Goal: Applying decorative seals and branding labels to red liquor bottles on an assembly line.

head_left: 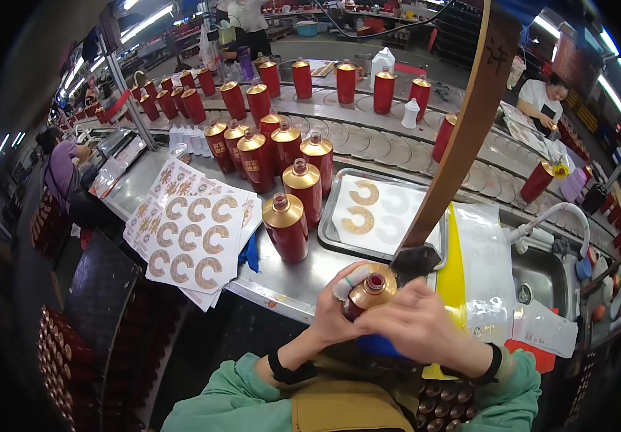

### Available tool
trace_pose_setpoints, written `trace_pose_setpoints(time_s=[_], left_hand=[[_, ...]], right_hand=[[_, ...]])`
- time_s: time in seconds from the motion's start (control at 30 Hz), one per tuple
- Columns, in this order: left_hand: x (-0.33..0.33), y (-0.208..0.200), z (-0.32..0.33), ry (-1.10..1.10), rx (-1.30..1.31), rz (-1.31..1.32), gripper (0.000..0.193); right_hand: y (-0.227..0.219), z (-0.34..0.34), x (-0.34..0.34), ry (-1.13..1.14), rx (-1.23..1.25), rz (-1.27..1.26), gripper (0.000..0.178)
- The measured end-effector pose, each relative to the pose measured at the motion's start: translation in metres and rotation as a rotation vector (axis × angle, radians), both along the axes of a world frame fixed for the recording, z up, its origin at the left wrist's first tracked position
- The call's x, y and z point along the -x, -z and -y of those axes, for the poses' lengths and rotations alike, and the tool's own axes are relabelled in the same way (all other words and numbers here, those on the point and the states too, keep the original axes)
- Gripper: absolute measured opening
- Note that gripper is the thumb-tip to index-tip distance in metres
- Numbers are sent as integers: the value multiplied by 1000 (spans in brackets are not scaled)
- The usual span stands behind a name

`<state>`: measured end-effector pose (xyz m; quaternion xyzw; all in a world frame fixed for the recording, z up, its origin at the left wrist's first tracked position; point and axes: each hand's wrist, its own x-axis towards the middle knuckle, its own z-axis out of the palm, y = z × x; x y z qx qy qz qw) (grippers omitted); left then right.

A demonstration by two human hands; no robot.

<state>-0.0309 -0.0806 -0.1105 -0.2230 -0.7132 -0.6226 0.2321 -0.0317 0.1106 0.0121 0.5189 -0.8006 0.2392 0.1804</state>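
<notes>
Close to my body, at the bench's front edge, my left hand [336,309] is wrapped round a red bottle with a gold shoulder [379,286]. The bottle's dark red neck points up at me, and white tape covers a finger of that hand. My right hand [418,324] lies curled over the bottle's right side, its fingers bent and slightly blurred; the lower body of the bottle is hidden. Something blue [382,346] shows beneath this hand. Beyond stand several more red bottles [287,234]. A tray [331,229] holds a white sheet with two gold C-shaped stickers [358,220].
Sticker sheets [194,237] overlap on the left of the bench. A wooden post [461,137] rises right of the tray. At right are a yellow strip [456,266], a sink [541,277] and a faucet [562,209]. Bottles line a conveyor [375,144]; a co-worker [544,101] sits beyond.
</notes>
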Motion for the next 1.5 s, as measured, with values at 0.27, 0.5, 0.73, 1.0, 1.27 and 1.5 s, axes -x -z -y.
trace_pose_setpoints(time_s=[0.27, 0.5, 0.73, 1.0, 1.27, 1.5], left_hand=[[-4, 4, -10, -259, 116, -61, 83], [-5, 5, -4, -186, 66, -25, 87], [-3, 1, -1, 21, -54, -36, 94], [-6, 4, -12, -260, 68, -30, 82], [-2, -2, 2, 126, -99, -1, 96], [-2, 6, -8, -225, 84, -65, 86]], right_hand=[[3, -1, -5, -47, -12, 2, 26], [8, -5, -2, -55, -31, -8, 27], [4, -5, -4, -29, -30, -12, 27], [3, -9, 1, -4, 9, -73, 30], [2, -10, 4, -30, 47, -56, 27], [1, -11, 9, 93, 121, -5, 18]])
